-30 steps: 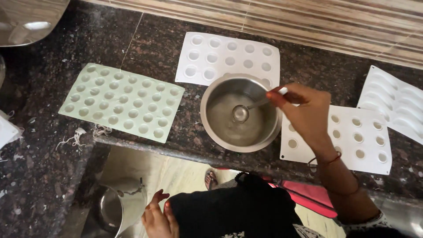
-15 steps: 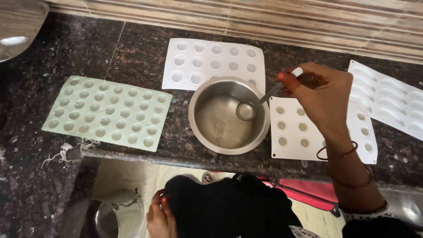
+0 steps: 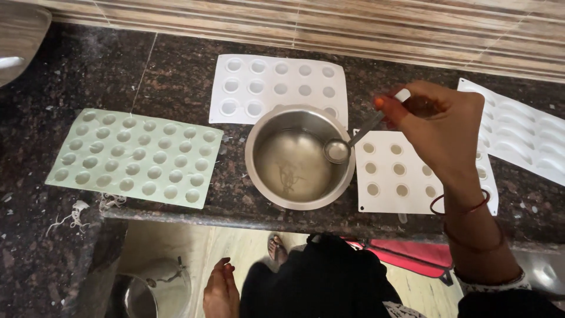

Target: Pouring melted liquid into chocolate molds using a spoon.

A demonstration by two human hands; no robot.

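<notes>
My right hand [image 3: 441, 126] pinches the handle of a small metal ladle [image 3: 353, 141], fingers closed around it, its bowl resting inside the right rim of a steel bowl [image 3: 300, 156]. The steel bowl sits at the near edge of a dark granite counter [image 3: 88, 70] and holds a shallow pool of clear liquid. Just right of it, under my wrist, lies a white mould [image 3: 400, 176] with round cavities, seemingly unfilled. Another white mould [image 3: 276, 88] lies beyond the bowl, and a pale green mould [image 3: 135, 156] lies to the left.

Compared with half a second ago, the ladle has moved from deeper inside the bowl to the right rim.

My left hand [image 3: 220, 288] hangs below the counter, loosely open, holding nothing. A white mould with long cavities [image 3: 524, 132] is cut off at the right edge. A steel vessel [image 3: 147, 294] on the floor is dim.
</notes>
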